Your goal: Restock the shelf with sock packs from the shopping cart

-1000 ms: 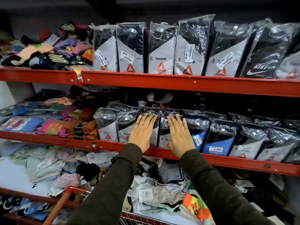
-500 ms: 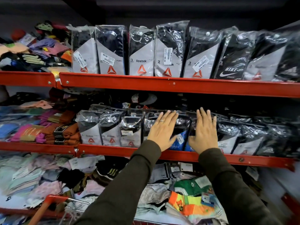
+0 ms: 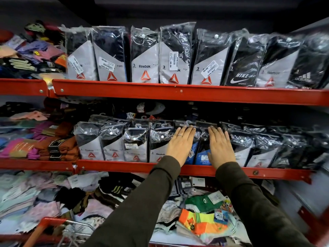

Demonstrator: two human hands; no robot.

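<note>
Sock packs (image 3: 201, 150): bagged, stood upright in a row along the middle shelf (image 3: 124, 165), behind its red front rail.

Shopping cart (image 3: 53, 227): red-framed with wire basket, seen only in part, nearest the viewer, below and left of the middle shelf.

Loose socks (image 3: 203, 223): orange, yellow and green pairs heaped with pale tagged ones on the level beneath the middle shelf.

Left hand (image 3: 181, 145): laid flat, fingers extended, palm pressed against the front of a blue-carded pack at the middle shelf's centre; nothing is gripped. A ring is worn on one finger.

Right hand (image 3: 220, 147): laid flat likewise, just beside the left, against the neighbouring packs; nothing is gripped.

Folded socks (image 3: 58, 148): brown and pink stacks at the left end of the middle shelf.

Upper row of packs (image 3: 145, 56): black-and-grey, price-stickered, stood on the shelf directly above the middle shelf.
</note>
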